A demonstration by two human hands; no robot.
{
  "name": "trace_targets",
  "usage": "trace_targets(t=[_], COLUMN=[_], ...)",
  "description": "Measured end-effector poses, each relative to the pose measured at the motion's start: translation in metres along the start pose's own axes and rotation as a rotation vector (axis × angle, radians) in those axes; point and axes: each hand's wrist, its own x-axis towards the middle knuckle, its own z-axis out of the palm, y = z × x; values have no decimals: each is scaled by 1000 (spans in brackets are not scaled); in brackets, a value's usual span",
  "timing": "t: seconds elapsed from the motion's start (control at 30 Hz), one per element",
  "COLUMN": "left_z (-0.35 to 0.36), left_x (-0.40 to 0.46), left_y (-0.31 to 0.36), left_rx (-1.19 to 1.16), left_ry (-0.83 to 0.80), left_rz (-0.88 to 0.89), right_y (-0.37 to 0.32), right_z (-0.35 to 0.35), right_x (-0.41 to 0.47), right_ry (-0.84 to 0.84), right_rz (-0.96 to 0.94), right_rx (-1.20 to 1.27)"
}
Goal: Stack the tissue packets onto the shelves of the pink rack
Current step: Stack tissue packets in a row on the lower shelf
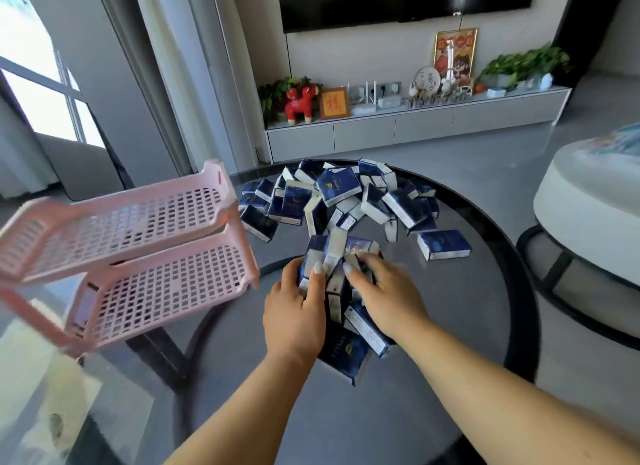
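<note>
Gathering step: left hand (294,312) and right hand (384,291) clasping a clump of tissue packets (337,260); next, carrying leftward onto empty pink rack (138,242) shelves without spilling.

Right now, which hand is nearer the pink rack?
Left. The left hand grips a bunch of tissue packets just right of the pink rack, apart from its lower shelf. The right hand holds the bunch's far side, farther from the rack.
</note>
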Motion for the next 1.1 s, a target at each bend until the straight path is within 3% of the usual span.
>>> trace_targets(t=[0.2,0.37,0.63,0.83,1.0,1.1], left_z=[-33,-57,-80,-91,-92,-93], left_x=[-28,-46,-84,-106,-112,-115], left_y=[-5,-10,-18,-25,-27,-26], left_rx=[-46,-150,-126,15,133,221], left_ry=[12,2,6,-17,-31,-64], left_rz=[-25,-91,7,26,5,26], right_y=[-14,-21,-16,1,6,5], right_z=[3,-6,-8,3,1,1], right_x=[-22,-55,-107,-111,-108,-110], right_ry=[-2,155,340,221,172,163], right_rz=[-68,-184,-333,-250,-77,-104], right_rx=[16,-87,-222,-334,-273,-343])
